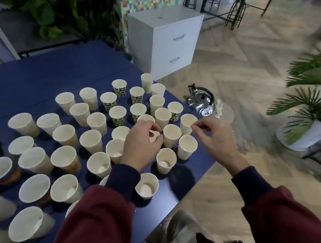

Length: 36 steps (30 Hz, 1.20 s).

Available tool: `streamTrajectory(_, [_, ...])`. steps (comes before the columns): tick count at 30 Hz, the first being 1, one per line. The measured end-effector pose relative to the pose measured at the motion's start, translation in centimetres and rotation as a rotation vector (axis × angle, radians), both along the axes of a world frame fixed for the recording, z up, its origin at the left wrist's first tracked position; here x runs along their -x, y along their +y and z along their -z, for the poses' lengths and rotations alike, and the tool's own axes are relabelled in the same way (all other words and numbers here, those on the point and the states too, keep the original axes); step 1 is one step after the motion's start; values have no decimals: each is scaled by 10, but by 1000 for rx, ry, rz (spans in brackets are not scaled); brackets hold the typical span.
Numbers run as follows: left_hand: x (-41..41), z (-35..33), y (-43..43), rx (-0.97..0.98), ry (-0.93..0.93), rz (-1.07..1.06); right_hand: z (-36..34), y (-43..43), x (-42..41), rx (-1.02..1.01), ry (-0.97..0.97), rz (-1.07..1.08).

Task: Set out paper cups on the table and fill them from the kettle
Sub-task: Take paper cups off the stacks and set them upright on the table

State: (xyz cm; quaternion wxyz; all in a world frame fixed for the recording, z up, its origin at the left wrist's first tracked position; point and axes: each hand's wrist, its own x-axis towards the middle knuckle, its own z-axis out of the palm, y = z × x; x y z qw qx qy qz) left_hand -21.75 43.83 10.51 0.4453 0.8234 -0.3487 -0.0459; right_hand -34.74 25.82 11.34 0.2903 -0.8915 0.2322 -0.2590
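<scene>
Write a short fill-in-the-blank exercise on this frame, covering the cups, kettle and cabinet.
1. The cups stand on a ____ table.
2. The kettle sits off the table, on the person's ____ side.
3. The white cabinet has ____ drawers.
Missing words: blue; right; two.

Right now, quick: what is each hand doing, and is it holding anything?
Left hand: fingers curled round what looks like a paper cup.
Right hand: fingers curled beside a second cup; grip cannot be told.
</scene>
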Motion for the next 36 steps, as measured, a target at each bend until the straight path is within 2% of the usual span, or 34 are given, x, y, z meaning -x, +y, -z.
streamTrajectory(8, [-13, -3, -66, -1, -26, 1, 4, -72, -13, -19, 97, 79])
streamTrajectory(14, [-15, -4, -155, -2, 17, -75, 17, -154, -30, -90, 177, 73])
streamTrajectory(20, [-4, 9, -275, 260, 138, -165, 49, -272, -53, -114, 240, 24])
streamTrajectory(24, [9, 41, -339, 170, 286, -219, 72, -344, -57, -173, 393, -16])
streamTrajectory(28, [4, 56, -382, 112, 339, -304, 79, -399, -77, -198, 489, -103])
streamTrajectory(36, [-26, 76, -406, 47, 460, -394, 92, -430, -110, -296, 638, -167])
